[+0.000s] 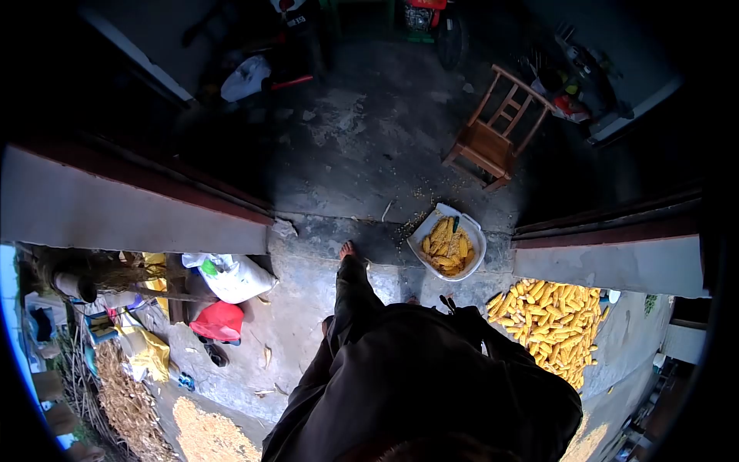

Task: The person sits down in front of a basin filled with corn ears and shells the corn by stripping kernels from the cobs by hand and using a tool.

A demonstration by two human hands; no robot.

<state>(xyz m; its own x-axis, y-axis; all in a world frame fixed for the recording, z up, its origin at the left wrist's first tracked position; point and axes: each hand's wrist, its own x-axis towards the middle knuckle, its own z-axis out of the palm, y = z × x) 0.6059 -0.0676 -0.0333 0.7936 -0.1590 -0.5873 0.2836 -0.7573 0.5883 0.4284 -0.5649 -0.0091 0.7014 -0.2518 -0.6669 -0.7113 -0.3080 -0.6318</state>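
A white basin (476,237) of yellow corn cobs (446,250) sits on the floor, loose kernels (402,231) scattered along its left and far sides. The person stands on the near side of the basin. The left arm hangs down in a dark sleeve (306,379), to the left of the basin and nearer the body; what looks like the left hand (326,326) shows as a small patch of skin beside the trouser leg, well apart from the basin. Whether its fingers are curled or straight, or hold anything, I cannot tell. The right sleeve (527,369) lies on the near right side of the basin, angled forward from the shoulder; the right hand cannot be made out, so its pose and grip are unclear. A bare foot (347,249) is planted left of the basin, toes forward. A heap of corn cobs (550,319) spreads to the right of the basin and nearer the person. Beyond the basin, to the right, stands a wooden chair (489,145); well to its left lies a white sack (237,281).
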